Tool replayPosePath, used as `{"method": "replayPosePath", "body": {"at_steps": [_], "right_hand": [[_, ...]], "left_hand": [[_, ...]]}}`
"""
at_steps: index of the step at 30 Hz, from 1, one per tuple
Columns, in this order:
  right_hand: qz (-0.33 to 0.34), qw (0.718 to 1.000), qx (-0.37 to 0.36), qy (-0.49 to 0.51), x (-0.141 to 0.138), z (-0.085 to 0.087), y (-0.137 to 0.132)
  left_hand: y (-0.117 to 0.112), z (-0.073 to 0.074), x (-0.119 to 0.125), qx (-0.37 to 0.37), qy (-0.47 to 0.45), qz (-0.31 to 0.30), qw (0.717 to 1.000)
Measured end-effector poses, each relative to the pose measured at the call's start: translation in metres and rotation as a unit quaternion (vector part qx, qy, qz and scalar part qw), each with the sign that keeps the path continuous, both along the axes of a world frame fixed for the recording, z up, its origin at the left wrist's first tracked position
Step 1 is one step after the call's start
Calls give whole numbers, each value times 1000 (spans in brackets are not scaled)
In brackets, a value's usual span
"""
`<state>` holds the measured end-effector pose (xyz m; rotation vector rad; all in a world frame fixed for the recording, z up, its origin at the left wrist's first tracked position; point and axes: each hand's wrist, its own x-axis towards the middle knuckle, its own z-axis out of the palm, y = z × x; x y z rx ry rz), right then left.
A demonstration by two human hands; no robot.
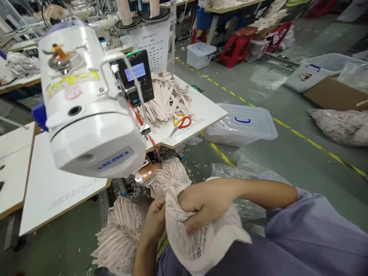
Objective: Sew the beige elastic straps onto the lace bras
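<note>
A pale pink lace garment piece (189, 239) lies bunched in my lap, just in front of the white sewing machine (86, 103). My right hand (204, 203) is closed over the top of the lace, fingers curled into the fabric. My left hand (153, 222) sits lower and to the left, fingers tucked under the edge of the same lace. Part of the lace runs up to the machine's arm (146, 174). A stack of more lace pieces (120, 234) hangs to the left of my hands.
Red-and-yellow scissors (181, 122) and a heap of beige straps (166, 101) lie on the white table (207, 109) behind the machine's control panel (138, 78). A lidded clear plastic bin (241, 124) stands on the floor to the right, by yellow floor tape (310, 142). More bins and red stools stand beyond.
</note>
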<state>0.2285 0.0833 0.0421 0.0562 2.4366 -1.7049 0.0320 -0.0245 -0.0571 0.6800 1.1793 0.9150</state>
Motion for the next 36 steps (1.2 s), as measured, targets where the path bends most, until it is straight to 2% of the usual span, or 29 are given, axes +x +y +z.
{"method": "replayPosePath", "body": {"at_steps": [2, 3, 4, 5, 6, 7, 8, 10, 11, 13, 16, 18, 20, 21, 22, 24, 25, 26, 28, 29, 31, 33, 36], "right_hand": [[40, 998, -23, -43, 19, -1, 28], [23, 998, -13, -60, 24, -8, 46], [-39, 997, 17, -69, 25, -16, 68], [-172, 980, 68, -69, 24, -26, 92], [-345, 924, 145, -73, 19, -36, 119], [-487, 841, 225, -77, 13, -44, 146], [-547, 794, 255, -76, 5, -51, 172], [-607, 742, 274, -80, -12, -58, 219], [-616, 734, 272, -84, -19, -59, 237], [-622, 733, 262, -90, -27, -58, 263], [-619, 742, 244, -86, -26, -56, 279], [-623, 740, 242, -74, -19, -55, 276], [-631, 747, 204, -40, -11, -55, 261], [-631, 762, 147, -10, -7, -54, 248], [-624, 779, 59, 29, -4, -54, 232], [-560, 805, -167, 105, -2, -54, 191], [-523, 806, -247, 123, -3, -53, 168], [-489, 811, -294, 127, -5, -53, 144], [-449, 827, -320, 113, -13, -52, 101], [-441, 838, -305, 104, -18, -51, 84], [-439, 858, -250, 89, -30, -50, 63], [-444, 872, -190, 83, -41, -49, 57], [-444, 885, -118, 80, -53, -49, 64]], "left_hand": [[18, -3, 9, 2, -38, 83, 996], [23, -5, 12, 7, -34, 131, 991], [27, -6, 15, 13, -18, 164, 986], [29, -8, 17, 22, 10, 174, 984], [29, -9, 19, 33, 52, 158, 985], [29, -10, 22, 45, 101, 122, 986], [28, -10, 24, 59, 149, 88, 983], [24, -10, 30, 80, 220, 52, 971], [22, -11, 31, 86, 240, 55, 965], [19, -13, 32, 89, 266, 69, 957], [19, -16, 33, 97, 331, 65, 936], [21, -14, 36, 134, 392, 40, 909], [24, -3, 39, 228, 444, -2, 866], [25, 4, 39, 294, 466, -21, 834], [26, 13, 38, 365, 488, -38, 792], [27, 31, 29, 452, 546, -36, 705], [27, 39, 23, 460, 579, -22, 673], [27, 45, 16, 447, 618, -1, 647], [25, 53, 3, 389, 684, 36, 616], [25, 56, -2, 356, 706, 46, 611], [23, 58, -8, 301, 711, 48, 634], [21, 59, -12, 259, 677, 43, 687], [20, 61, -20, 206, 605, 19, 769]]}}
